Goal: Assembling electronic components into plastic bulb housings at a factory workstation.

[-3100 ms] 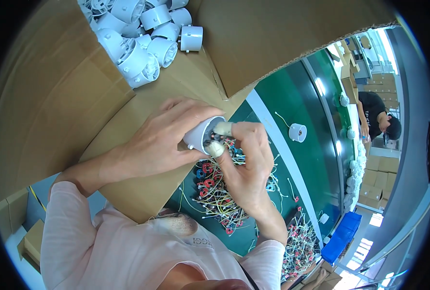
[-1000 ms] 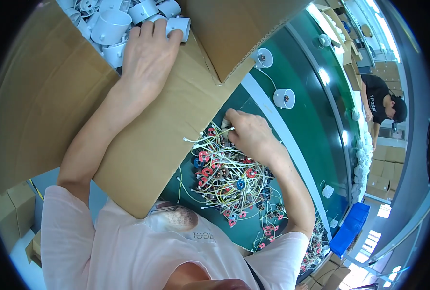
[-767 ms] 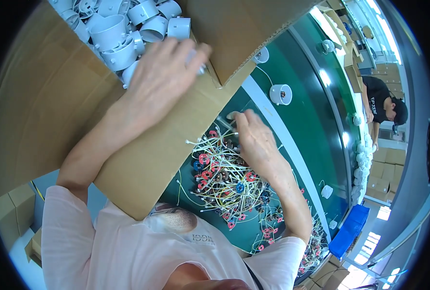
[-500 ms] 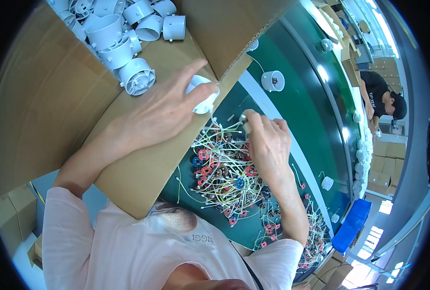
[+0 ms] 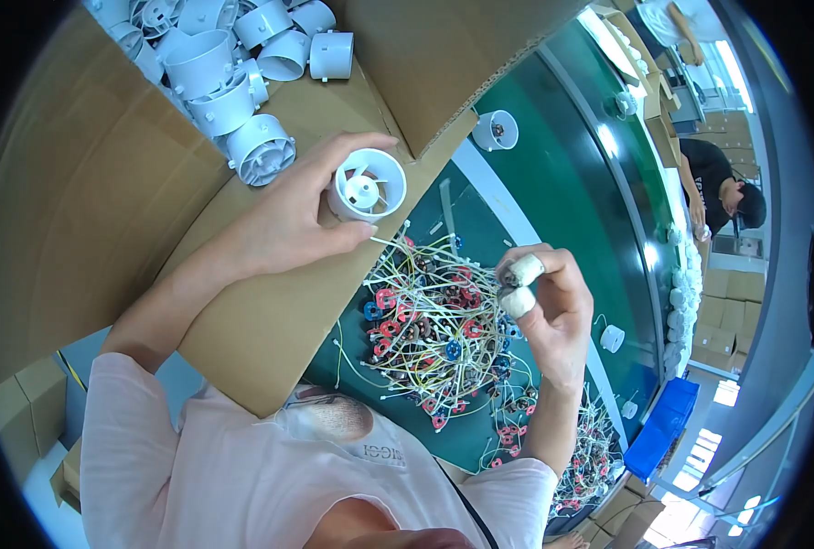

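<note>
My left hand (image 5: 283, 206) is closed around a short white plastic cylinder housing (image 5: 391, 163), held over the cardboard box's flap. Its open end faces up, showing a round hub with spokes inside. Above the right side of a wire pile, my right hand (image 5: 558, 306) pinches thumb and forefinger together, both wrapped in white coverings. A small dark bit shows between those fingertips; its kind cannot be made out. The tangled pile (image 5: 425, 320) holds small red, blue and brown ring-shaped parts with pale wire leads, lying on the green surface.
An open cardboard box (image 5: 87, 201) at left holds several white housings (image 5: 261, 146). A green conveyor belt (image 5: 553, 174) curves past on the right, carrying a white housing (image 5: 496, 131) and others. A blue bin (image 5: 663, 430) stands at its near end. A person (image 5: 722, 188) works across the belt.
My left hand has turned the white housing so its spoked end faces up. My right hand has moved right from the pile and rotated. Housings on the belt have shifted slightly away.
</note>
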`<action>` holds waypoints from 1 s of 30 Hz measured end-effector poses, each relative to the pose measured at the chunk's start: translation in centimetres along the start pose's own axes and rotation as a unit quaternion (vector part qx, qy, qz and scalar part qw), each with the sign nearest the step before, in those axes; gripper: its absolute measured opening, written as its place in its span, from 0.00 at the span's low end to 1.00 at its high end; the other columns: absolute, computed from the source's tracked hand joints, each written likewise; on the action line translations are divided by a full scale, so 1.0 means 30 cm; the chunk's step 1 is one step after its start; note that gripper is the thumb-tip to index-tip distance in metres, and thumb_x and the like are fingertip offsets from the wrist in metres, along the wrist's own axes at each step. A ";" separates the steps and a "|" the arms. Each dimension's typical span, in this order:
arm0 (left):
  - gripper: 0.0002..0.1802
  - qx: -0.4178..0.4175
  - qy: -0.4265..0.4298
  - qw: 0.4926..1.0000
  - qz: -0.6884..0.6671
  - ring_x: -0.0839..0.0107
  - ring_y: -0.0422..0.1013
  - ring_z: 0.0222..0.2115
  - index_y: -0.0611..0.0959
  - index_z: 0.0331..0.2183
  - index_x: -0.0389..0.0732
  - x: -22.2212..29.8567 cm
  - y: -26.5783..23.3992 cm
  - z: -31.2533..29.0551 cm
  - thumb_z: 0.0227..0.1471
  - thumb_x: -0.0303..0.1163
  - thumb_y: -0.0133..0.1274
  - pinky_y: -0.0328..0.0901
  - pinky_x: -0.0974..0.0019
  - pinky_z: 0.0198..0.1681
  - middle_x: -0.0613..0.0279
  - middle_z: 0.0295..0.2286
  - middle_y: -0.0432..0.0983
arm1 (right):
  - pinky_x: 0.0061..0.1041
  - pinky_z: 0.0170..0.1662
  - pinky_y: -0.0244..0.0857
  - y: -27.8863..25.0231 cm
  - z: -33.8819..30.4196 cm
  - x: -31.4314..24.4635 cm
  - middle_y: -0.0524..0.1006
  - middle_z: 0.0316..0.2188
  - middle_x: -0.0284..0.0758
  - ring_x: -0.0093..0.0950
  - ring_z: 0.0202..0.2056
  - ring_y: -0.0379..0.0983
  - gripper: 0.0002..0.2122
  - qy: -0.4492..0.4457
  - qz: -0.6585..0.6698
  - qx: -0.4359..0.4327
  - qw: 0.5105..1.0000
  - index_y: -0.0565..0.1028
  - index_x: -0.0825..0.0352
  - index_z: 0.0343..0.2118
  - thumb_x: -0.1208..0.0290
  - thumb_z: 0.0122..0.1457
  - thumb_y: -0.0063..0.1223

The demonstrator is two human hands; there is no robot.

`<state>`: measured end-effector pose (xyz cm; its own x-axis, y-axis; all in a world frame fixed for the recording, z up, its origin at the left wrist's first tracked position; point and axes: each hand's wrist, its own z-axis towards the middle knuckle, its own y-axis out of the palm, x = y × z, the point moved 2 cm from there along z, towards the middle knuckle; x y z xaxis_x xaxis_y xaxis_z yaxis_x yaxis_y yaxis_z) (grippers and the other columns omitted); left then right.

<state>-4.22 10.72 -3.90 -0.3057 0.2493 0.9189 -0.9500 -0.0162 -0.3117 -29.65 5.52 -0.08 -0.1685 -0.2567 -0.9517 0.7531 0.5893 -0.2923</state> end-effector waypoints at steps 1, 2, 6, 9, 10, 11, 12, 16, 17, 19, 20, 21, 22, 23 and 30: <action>0.32 0.000 -0.001 1.000 0.000 0.68 0.65 0.45 0.65 0.49 0.41 -0.001 -0.003 0.002 0.38 0.20 0.53 0.60 0.67 0.48 0.59 0.43 0.64 | 0.22 0.40 0.60 0.002 0.001 -0.008 0.71 0.34 0.34 0.23 0.36 0.67 0.11 0.000 0.001 -0.001 1.000 0.68 0.69 0.34 0.80 0.46 0.54; 0.33 -0.015 -0.029 0.997 -0.075 0.69 0.64 0.46 0.64 0.49 0.40 -0.004 -0.006 0.005 0.37 0.19 0.53 0.59 0.67 0.49 0.59 0.44 0.64 | 0.22 0.39 0.61 0.005 0.002 -0.022 0.71 0.33 0.34 0.23 0.35 0.67 0.10 -0.020 -0.035 0.027 0.999 0.69 0.69 0.34 0.80 0.47 0.54; 0.35 -0.027 -0.064 0.980 -0.188 0.73 0.63 0.47 0.63 0.50 0.38 -0.003 -0.015 0.007 0.35 0.17 0.51 0.58 0.69 0.51 0.60 0.44 0.63 | 0.21 0.36 0.62 0.053 0.011 -0.083 0.71 0.33 0.36 0.23 0.31 0.69 0.10 -0.037 -0.159 0.035 0.986 0.69 0.70 0.34 0.80 0.47 0.54; 0.34 0.004 -0.016 0.992 -0.122 0.73 0.63 0.45 0.64 0.49 0.38 0.012 -0.022 0.009 0.36 0.17 0.52 0.59 0.71 0.49 0.61 0.43 0.63 | 0.19 0.32 0.64 0.083 0.003 -0.096 0.71 0.32 0.36 0.23 0.29 0.70 0.11 0.008 -0.267 -0.052 0.962 0.69 0.71 0.35 0.80 0.48 0.54; 0.34 0.018 -0.001 0.995 -0.102 0.74 0.63 0.45 0.64 0.49 0.38 0.020 -0.028 0.010 0.35 0.17 0.52 0.59 0.71 0.49 0.61 0.43 0.63 | 0.18 0.30 0.64 0.073 -0.003 -0.101 0.71 0.32 0.38 0.23 0.28 0.71 0.10 -0.039 -0.261 -0.021 0.964 0.69 0.72 0.35 0.80 0.48 0.54; 0.35 0.033 0.014 0.996 -0.082 0.74 0.63 0.45 0.64 0.49 0.38 0.029 -0.034 0.009 0.35 0.17 0.53 0.59 0.71 0.49 0.61 0.43 0.63 | 0.17 0.27 0.65 0.063 -0.010 -0.105 0.72 0.32 0.39 0.24 0.27 0.71 0.10 -0.085 -0.253 0.009 0.964 0.70 0.72 0.35 0.79 0.49 0.54; 0.35 0.048 0.030 0.996 -0.062 0.75 0.63 0.45 0.64 0.49 0.37 0.034 -0.040 0.008 0.34 0.17 0.54 0.59 0.70 0.49 0.61 0.43 0.63 | 0.17 0.25 0.65 0.058 -0.016 -0.113 0.72 0.32 0.40 0.24 0.26 0.72 0.09 -0.131 -0.245 0.040 0.960 0.70 0.72 0.35 0.79 0.49 0.53; 0.36 -0.002 0.021 0.996 -0.089 0.75 0.63 0.46 0.64 0.49 0.37 0.015 -0.045 -0.009 0.34 0.18 0.57 0.59 0.70 0.49 0.61 0.44 0.62 | 0.17 0.22 0.66 0.045 -0.042 -0.183 0.72 0.32 0.44 0.26 0.26 0.73 0.09 -0.151 -0.013 0.172 0.973 0.69 0.72 0.36 0.77 0.51 0.52; 0.36 -0.001 0.022 0.996 -0.088 0.75 0.63 0.46 0.64 0.49 0.37 0.017 -0.048 -0.006 0.34 0.18 0.57 0.59 0.70 0.49 0.61 0.44 0.62 | 0.17 0.22 0.66 0.046 -0.039 -0.181 0.72 0.32 0.44 0.26 0.26 0.73 0.09 -0.153 -0.014 0.172 0.973 0.69 0.72 0.36 0.77 0.51 0.52; 0.35 -0.041 0.062 0.996 -0.053 0.74 0.63 0.46 0.64 0.49 0.37 0.029 -0.052 0.007 0.35 0.19 0.57 0.59 0.70 0.50 0.61 0.44 0.63 | 0.17 0.21 0.66 0.053 -0.023 -0.167 0.72 0.32 0.46 0.27 0.26 0.73 0.10 -0.160 0.050 0.121 0.979 0.68 0.71 0.36 0.75 0.52 0.52; 0.35 -0.062 0.081 0.994 -0.036 0.74 0.64 0.46 0.64 0.49 0.37 0.033 -0.051 0.010 0.36 0.20 0.58 0.59 0.70 0.50 0.62 0.44 0.63 | 0.18 0.20 0.66 0.057 -0.013 -0.158 0.72 0.32 0.47 0.28 0.26 0.73 0.10 -0.162 0.082 0.095 0.979 0.68 0.70 0.37 0.74 0.53 0.52; 0.35 -0.061 0.081 0.994 -0.036 0.74 0.64 0.46 0.64 0.49 0.37 0.035 -0.049 0.010 0.36 0.20 0.58 0.59 0.70 0.50 0.62 0.44 0.63 | 0.18 0.20 0.66 0.058 -0.002 -0.149 0.72 0.32 0.47 0.28 0.26 0.73 0.10 -0.162 0.082 0.094 0.979 0.68 0.70 0.37 0.74 0.53 0.52; 0.37 -0.074 0.037 0.994 -0.077 0.73 0.63 0.47 0.63 0.49 0.38 0.034 -0.043 0.007 0.34 0.20 0.59 0.58 0.68 0.51 0.61 0.44 0.63 | 0.21 0.25 0.68 0.062 0.012 -0.138 0.71 0.34 0.49 0.29 0.27 0.73 0.10 -0.166 0.110 0.075 0.977 0.67 0.72 0.37 0.75 0.53 0.51; 0.39 -0.088 -0.007 0.989 -0.117 0.72 0.62 0.48 0.63 0.50 0.38 0.032 -0.037 0.004 0.33 0.21 0.60 0.58 0.67 0.52 0.60 0.45 0.63 | 0.24 0.29 0.70 0.065 0.026 -0.126 0.71 0.36 0.50 0.31 0.29 0.74 0.10 -0.170 0.139 0.056 0.974 0.67 0.74 0.37 0.76 0.53 0.50; 0.38 -0.097 -0.031 0.982 -0.161 0.71 0.62 0.48 0.62 0.50 0.37 0.012 -0.055 0.006 0.35 0.21 0.57 0.57 0.66 0.53 0.59 0.45 0.63 | 0.28 0.36 0.71 0.067 0.077 -0.069 0.70 0.38 0.51 0.31 0.32 0.74 0.11 -0.178 0.141 0.007 0.974 0.67 0.76 0.39 0.77 0.54 0.49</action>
<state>-2.77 10.68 -3.01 0.0002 0.1510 0.9885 -0.9700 0.2404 -0.0365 -26.33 5.47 1.52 0.2754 -0.3361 -0.9007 0.7463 0.6653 -0.0200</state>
